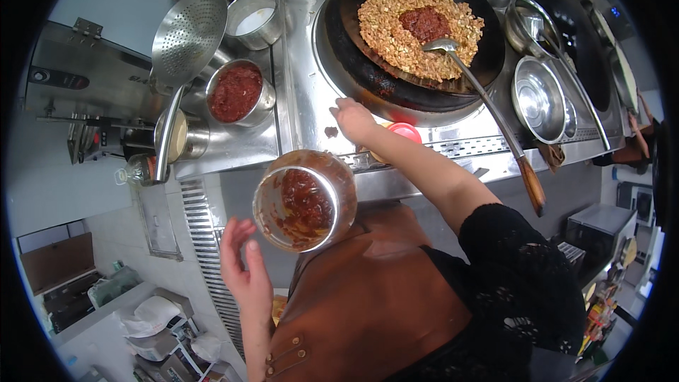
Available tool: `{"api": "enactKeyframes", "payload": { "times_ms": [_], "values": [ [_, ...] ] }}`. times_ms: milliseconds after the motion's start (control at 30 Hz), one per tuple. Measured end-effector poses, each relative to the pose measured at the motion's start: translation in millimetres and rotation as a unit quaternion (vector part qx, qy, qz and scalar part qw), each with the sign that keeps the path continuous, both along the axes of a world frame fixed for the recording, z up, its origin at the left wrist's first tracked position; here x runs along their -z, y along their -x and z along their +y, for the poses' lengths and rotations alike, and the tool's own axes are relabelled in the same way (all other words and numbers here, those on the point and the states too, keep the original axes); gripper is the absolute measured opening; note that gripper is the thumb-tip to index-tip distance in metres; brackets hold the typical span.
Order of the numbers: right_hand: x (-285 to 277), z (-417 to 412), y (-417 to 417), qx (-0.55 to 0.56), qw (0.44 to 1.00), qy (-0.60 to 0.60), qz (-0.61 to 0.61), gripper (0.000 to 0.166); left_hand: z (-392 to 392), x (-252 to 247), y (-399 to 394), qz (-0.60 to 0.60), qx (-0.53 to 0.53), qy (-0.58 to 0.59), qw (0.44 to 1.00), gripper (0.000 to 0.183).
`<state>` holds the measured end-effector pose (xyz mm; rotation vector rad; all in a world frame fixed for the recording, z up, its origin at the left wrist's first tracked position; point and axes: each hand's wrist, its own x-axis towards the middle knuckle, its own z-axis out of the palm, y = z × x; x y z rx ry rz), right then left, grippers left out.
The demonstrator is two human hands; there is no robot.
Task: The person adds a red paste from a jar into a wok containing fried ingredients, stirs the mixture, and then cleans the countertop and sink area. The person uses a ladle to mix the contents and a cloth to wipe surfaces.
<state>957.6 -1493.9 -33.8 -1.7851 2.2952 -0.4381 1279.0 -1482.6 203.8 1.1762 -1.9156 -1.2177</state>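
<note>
My left hand [245, 265] is raised beside a clear jar [347, 185] with red sauce inside, its fingers apart and holding nothing; a small gap shows between hand and jar. The jar stands at the counter's front edge, its open mouth towards me. My right hand [354, 119] is over the steel counter, near a small dark red blob [331, 131]; whether its fingers pinch anything is unclear. A red lid [405, 131] lies partly behind my right forearm. Beyond is a black wok [339, 21] with diced food [387, 16], a mound of red paste [424, 24] and a wooden-handled ladle [482, 93].
At left are a steel pot of red paste [235, 91], a pot with white contents [254, 20] and a perforated skimmer [188, 37]. Steel bowls [539, 100] and another ladle [578, 82] are right of the wok. Another person's arm [639, 135] shows at far right.
</note>
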Motion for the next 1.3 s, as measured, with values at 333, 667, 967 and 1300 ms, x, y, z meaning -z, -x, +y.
{"api": "enactKeyframes", "payload": {
  "times_ms": [333, 667, 967, 1300],
  "values": [
    [-20.9, 19.3, 0.9, -0.110, 0.992, -0.027, 0.062, 0.014, 2.2, -2.0, -4.7, -0.001, -0.012, 0.008, 1.000, 0.043],
    [-80.5, 60.2, 20.6, 0.138, 0.652, 0.048, -0.744, 0.034, -2.0, 1.8, 4.9, 0.012, 0.004, 0.018, 1.000, 0.042],
    [-60.2, 95.6, 32.4, 0.169, 0.745, 0.135, -0.630, 0.046, -4.0, -5.2, 25.4, 0.017, 0.008, 0.030, 0.999, 0.043],
    [-71.3, 190.5, 18.6, 0.206, 0.930, 0.180, -0.245, 0.036, 5.3, -10.4, 38.9, 0.006, 0.058, 0.089, 0.994, 0.048]
  ]
}}
